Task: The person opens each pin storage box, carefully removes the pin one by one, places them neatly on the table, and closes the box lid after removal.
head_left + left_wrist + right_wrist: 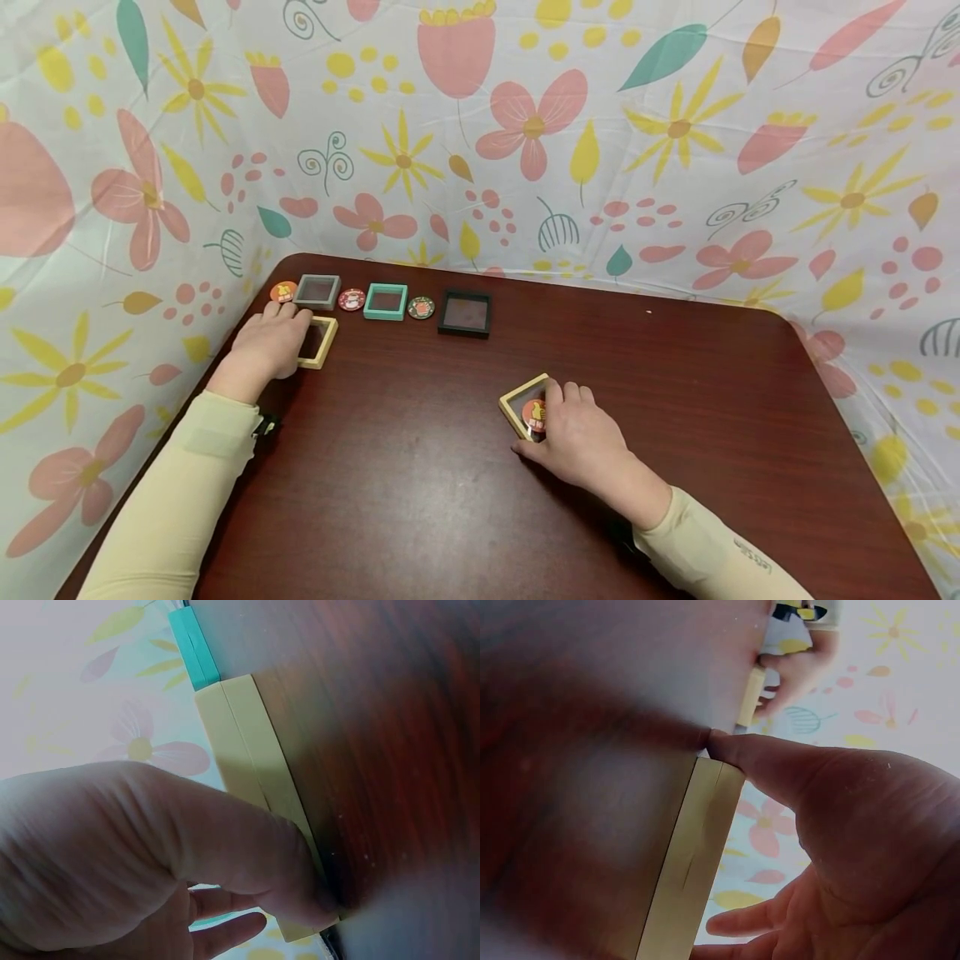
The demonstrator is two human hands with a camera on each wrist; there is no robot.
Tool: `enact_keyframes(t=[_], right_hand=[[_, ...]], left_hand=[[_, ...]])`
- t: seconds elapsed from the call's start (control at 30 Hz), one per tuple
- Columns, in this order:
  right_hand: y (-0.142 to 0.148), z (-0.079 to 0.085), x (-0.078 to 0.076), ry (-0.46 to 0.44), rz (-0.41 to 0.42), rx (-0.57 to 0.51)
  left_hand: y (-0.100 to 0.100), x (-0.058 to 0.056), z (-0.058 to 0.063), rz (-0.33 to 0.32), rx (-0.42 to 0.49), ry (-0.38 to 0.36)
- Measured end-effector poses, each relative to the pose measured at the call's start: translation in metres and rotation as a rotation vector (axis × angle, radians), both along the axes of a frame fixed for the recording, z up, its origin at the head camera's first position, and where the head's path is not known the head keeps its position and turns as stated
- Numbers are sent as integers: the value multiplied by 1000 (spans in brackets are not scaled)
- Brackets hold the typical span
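Observation:
Near the table's left edge, my left hand (272, 340) grips a yellow square display frame (324, 343), its thumb along the near side and fingers beyond it, as the left wrist view also shows. Right of the table's middle, my right hand (581, 433) holds a second yellow square display frame (513, 407) between thumb and fingers. This frame sits turned at an angle, and an orange round badge with a yellow thumbs-up (534, 414) shows at its window, partly covered by the hand. In the right wrist view, the thumb touches a corner of that yellow frame (690, 855).
Along the back left lie an orange badge (283, 291), a grey frame (318, 279), a red badge (351, 300), a teal frame (386, 316), a dark green badge (422, 307) and a black frame (465, 333). Floral curtains stand behind the dark wooden table (675, 375).

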State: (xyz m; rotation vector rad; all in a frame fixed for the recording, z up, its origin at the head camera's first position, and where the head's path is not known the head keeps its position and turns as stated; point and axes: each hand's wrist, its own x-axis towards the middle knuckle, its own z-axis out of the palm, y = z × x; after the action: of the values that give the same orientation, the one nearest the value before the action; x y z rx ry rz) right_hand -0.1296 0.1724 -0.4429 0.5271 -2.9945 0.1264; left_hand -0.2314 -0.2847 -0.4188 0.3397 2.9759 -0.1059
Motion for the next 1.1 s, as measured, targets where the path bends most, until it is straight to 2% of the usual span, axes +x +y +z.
enact_keyframes(t=[0.33,0.5,0.57,0.67,0.8,0.9,0.97,1.1], right_hand=[[1,-1,1,31,16,-22],[2,-1,2,16,15,-38],[3,2,1,-9,26,-41],[6,7,0,-73,44,-48],[11,15,-3,-194,58,-63],[15,19,-4,-250,76,-70],[16,20,-5,-253,97,-74],[20,20,-6,-236,126,-81]], left_hand=[[-2,0,-1,34,45,-20],[5,5,8,54,74,-48],[11,9,15,42,78,-34],[23,17,23,-16,81,28],[46,26,28,-162,92,153],[66,32,27,-279,131,199],[80,36,26,-343,181,182],[114,42,21,-402,284,46]])
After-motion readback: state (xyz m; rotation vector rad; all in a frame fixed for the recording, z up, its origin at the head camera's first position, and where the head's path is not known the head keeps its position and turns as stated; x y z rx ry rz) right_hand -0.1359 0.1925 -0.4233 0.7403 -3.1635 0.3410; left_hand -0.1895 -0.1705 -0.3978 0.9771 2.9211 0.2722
